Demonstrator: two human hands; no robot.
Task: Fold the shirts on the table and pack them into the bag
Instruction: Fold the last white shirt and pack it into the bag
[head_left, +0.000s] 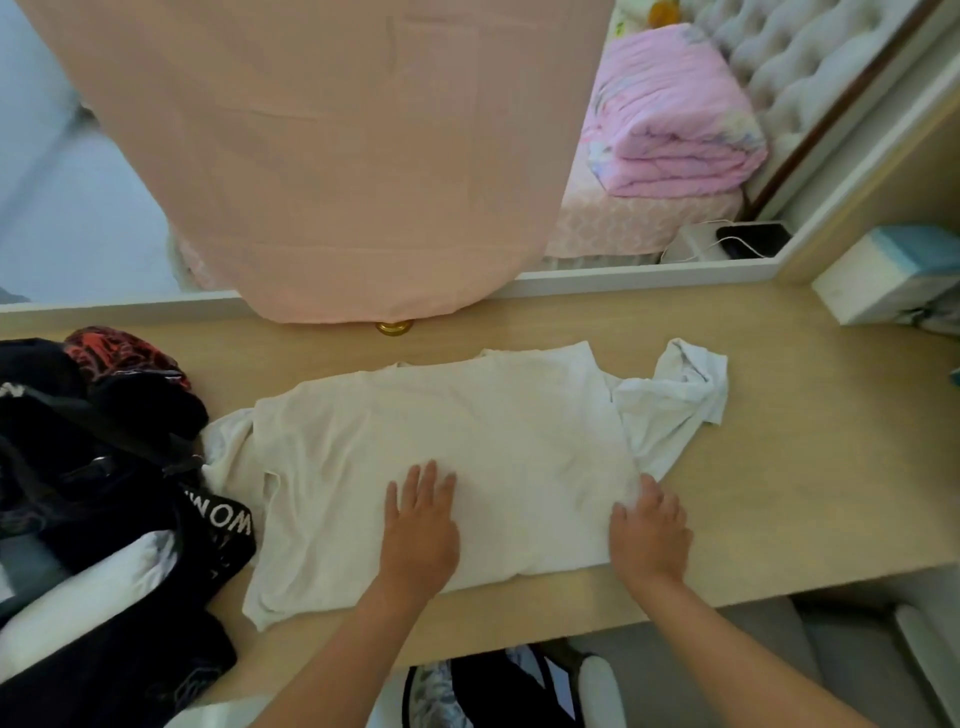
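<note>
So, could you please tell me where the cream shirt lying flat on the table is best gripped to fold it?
Probably its right side edge, pinched from the right, where the right hand touches it. The cream shirt lies flat, that edge is free over bare table, and the left hand pins the middle.

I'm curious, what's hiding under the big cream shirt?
A whiter shirt pokes out at the right from under the cream shirt, both on the table. Anything else beneath is covered.
</note>
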